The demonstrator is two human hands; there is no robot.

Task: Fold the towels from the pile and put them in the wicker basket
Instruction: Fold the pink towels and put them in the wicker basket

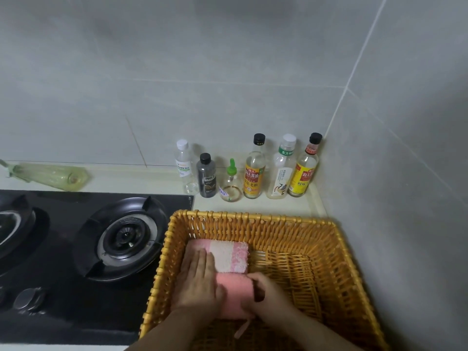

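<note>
Inside the wicker basket (253, 216), at its left end, two folded towels lie side by side. A pink-and-white striped towel (233, 257) sits on the far side. A plain pink towel (235, 292) lies just near of it, touching it.

The left hand (197, 282) lies flat with straight fingers across the left part of both towels and presses them down. The right hand (268, 292) is curled round the right edge of the pink towel, thumb on top. A thin hanging loop (241, 328) trails from that towel's near edge.

By this view two towels are folded and in the basket, and the second is just being settled. The right part of the basket floor is bare weave, with room for more. The pile itself is out of view, so how many towels are left cannot be told.

The basket stands on a pale countertop (152, 178) in a kitchen corner, with grey tiled wall (228, 72) behind and to the right. A black gas hob (63, 287) is just left of the basket, its right burner (124, 236) close to the rim. Six bottles (253, 171) stand in a row against the far wall. A green plastic bag (50, 174) lies far left on the counter.
</note>
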